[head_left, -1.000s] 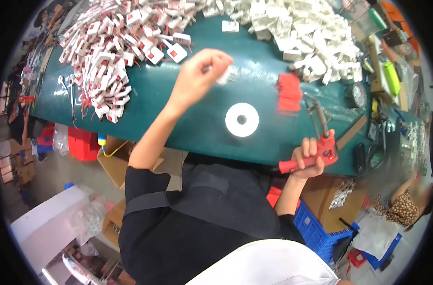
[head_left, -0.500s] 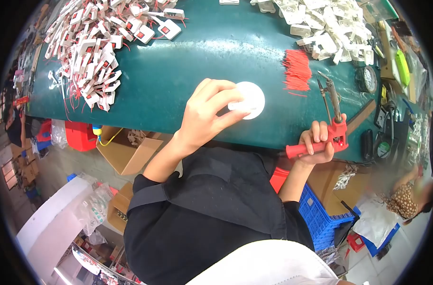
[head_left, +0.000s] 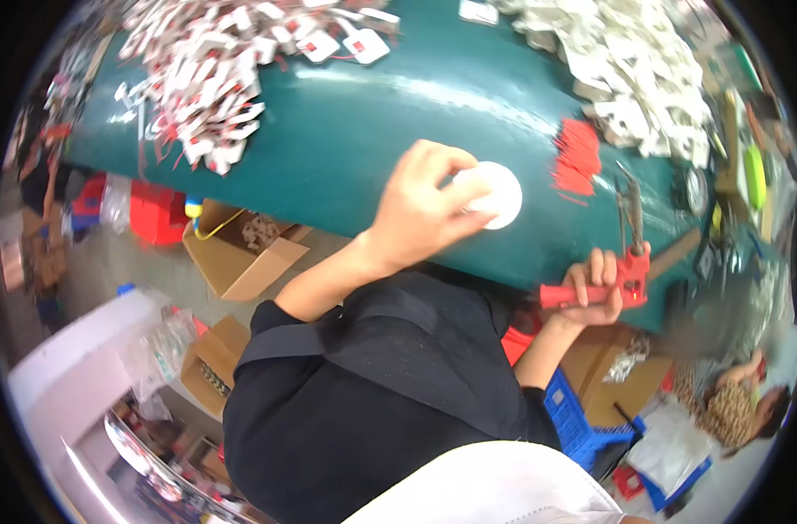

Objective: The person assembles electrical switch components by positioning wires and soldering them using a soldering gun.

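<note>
My left hand (head_left: 429, 210) is over the front part of the green table, its thumb and fingers bent closed on the near-left side of a white round disc (head_left: 506, 196). The fingers cover part of the disc, and blur hides the exact grip. My right hand (head_left: 595, 288) is wrapped round the handle of a red soldering gun (head_left: 634, 278) at the table's front edge. The gun's metal tip points away from me, towards a bundle of short red wires (head_left: 577, 157).
White switch-like parts with red wires (head_left: 210, 87) are heaped at the back left. Whitish plastic housings (head_left: 634, 79) are piled at the back right. A dark roll (head_left: 695, 190) and a flat strip (head_left: 675, 253) lie on the right. Below stand a cardboard box (head_left: 232, 262) and blue crate (head_left: 573, 419).
The whole view has shifted and tilted, so the table's things appear displaced. Both hands keep nearly the same places, the left at the disc and the right on the soldering gun.
</note>
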`<state>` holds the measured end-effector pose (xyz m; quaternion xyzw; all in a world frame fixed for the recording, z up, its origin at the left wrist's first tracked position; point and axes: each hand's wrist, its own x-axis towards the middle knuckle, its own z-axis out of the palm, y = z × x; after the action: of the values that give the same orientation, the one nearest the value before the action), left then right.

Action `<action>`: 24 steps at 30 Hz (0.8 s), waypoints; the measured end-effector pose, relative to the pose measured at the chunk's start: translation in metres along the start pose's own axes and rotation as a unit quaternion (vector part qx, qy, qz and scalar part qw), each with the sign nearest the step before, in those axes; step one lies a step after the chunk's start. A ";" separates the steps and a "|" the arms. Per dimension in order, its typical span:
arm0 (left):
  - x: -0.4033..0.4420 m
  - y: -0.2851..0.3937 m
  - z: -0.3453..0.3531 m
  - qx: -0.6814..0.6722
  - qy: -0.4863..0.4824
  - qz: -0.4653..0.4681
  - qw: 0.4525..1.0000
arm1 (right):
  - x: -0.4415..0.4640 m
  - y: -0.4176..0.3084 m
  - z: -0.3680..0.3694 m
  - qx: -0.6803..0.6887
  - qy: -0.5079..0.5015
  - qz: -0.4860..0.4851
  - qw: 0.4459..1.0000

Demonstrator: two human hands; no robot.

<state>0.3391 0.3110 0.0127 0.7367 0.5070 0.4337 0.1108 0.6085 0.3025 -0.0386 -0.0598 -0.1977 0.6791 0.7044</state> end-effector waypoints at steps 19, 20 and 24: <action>-0.003 -0.099 -0.179 0.321 0.361 -0.099 0.870 | -0.006 0.010 0.017 -0.052 -0.018 -0.010 0.998; -0.007 -0.130 -0.204 0.336 0.344 -0.130 0.867 | -0.006 0.010 0.018 -0.055 -0.026 -0.006 0.998; -0.020 -0.218 -0.260 0.485 0.219 -0.269 0.803 | -0.006 0.013 0.022 -0.080 -0.015 -0.014 0.997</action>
<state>-0.0006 0.3227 0.0261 0.4139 0.8396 0.2341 -0.2626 0.5885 0.2934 -0.0242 -0.1028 -0.2633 0.6516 0.7039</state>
